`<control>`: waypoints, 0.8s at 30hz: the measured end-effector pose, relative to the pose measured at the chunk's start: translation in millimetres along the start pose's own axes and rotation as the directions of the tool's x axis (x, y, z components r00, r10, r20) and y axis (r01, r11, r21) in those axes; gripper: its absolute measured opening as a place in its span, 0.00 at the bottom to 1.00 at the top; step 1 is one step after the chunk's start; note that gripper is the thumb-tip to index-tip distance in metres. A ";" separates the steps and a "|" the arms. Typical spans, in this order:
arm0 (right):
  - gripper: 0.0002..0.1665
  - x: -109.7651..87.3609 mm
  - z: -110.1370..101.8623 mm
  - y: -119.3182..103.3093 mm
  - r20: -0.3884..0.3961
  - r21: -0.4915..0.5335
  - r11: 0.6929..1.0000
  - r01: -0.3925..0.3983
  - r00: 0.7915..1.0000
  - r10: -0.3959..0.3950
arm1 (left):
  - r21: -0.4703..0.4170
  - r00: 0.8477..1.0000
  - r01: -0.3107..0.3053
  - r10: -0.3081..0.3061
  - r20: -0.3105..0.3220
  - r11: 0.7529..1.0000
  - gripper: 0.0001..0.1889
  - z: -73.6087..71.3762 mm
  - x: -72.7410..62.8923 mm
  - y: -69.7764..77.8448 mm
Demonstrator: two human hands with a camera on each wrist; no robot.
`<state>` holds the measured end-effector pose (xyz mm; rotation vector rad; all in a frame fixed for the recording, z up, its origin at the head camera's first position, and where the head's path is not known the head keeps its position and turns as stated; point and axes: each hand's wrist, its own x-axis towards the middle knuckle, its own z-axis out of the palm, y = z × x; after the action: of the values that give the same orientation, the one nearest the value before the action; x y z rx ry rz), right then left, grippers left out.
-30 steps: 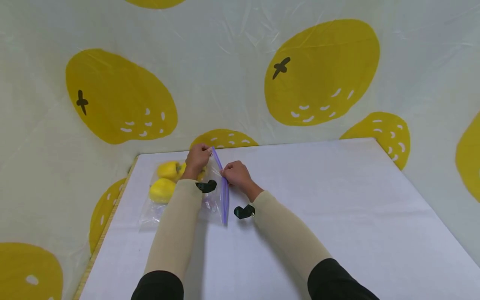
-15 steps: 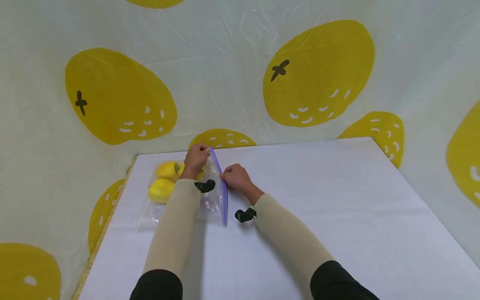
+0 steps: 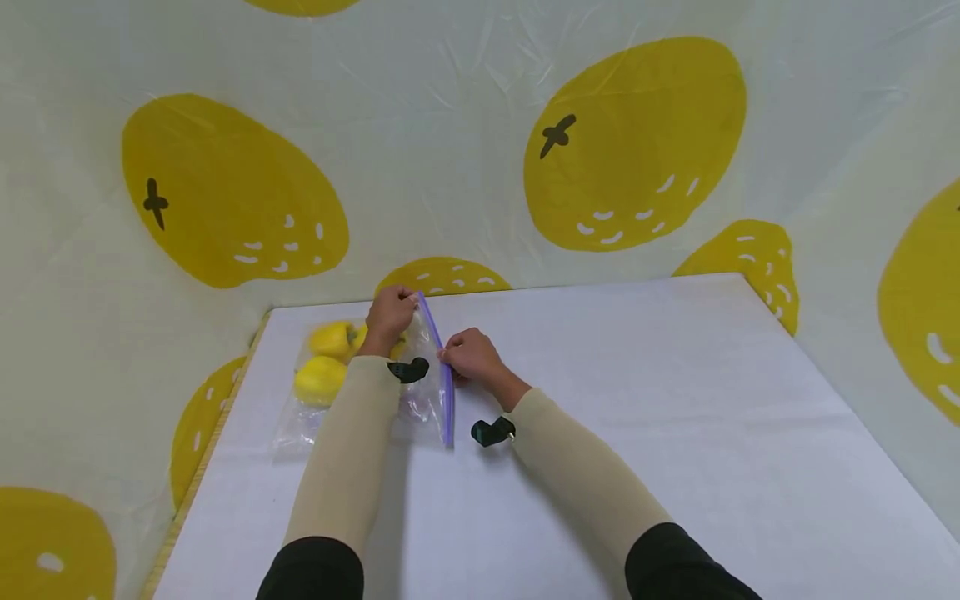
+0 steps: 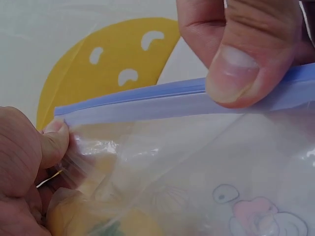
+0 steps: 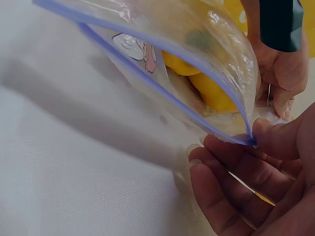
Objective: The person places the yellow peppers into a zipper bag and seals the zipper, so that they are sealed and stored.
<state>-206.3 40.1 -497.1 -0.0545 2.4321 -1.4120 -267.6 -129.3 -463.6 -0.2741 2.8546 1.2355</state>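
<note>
A clear zip bag (image 3: 423, 408) with a purple-blue zip strip (image 3: 448, 412) lies at the table's left. Inside are a yellow bell pepper (image 3: 330, 340), a rounder yellow piece (image 3: 320, 381) and more yellow, partly hidden by the left hand. My left hand (image 3: 392, 319) pinches the bag at the strip's far corner, thumb showing in the left wrist view. Further along, my right hand (image 3: 472, 355) pinches the strip between thumb and fingers. In the right wrist view the bag's mouth gapes on the near side of the right hand (image 5: 246, 177), and yellow (image 5: 211, 91) shows inside.
A white cloth covers the table (image 3: 637, 417), with a wooden edge (image 3: 202, 467) at its left. Behind hangs a pale sheet (image 3: 442, 150) printed with big yellow fruits. A dark device (image 3: 493, 431) sits at the right wrist, and another (image 3: 409, 370) at the left.
My right hand has slid a little along the zip strip towards me. The left hand keeps its hold on the corner. The bag and its contents stay nearly in place.
</note>
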 end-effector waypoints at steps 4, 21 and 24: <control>0.12 -2.4 -0.3 -1.1 0.019 -0.016 1.000 -0.010 1.000 0.010 | -0.006 1.000 -0.001 0.001 -0.004 1.000 0.17 -1.0 -0.9 0.0; 0.12 -6.7 0.1 11.7 0.054 0.045 0.998 0.032 0.998 -0.035 | -0.037 1.000 -0.019 0.018 -0.022 0.999 0.16 1.4 -5.4 -1.5; 0.12 -6.3 1.2 14.7 0.060 0.051 0.998 0.030 0.998 -0.033 | -0.036 0.999 -0.027 0.027 -0.022 0.999 0.17 2.9 -4.9 -4.0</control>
<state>-198.1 47.8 -508.5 -0.1220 2.3554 -1.4629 -262.2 -129.1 -468.0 -0.2524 2.8661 1.2982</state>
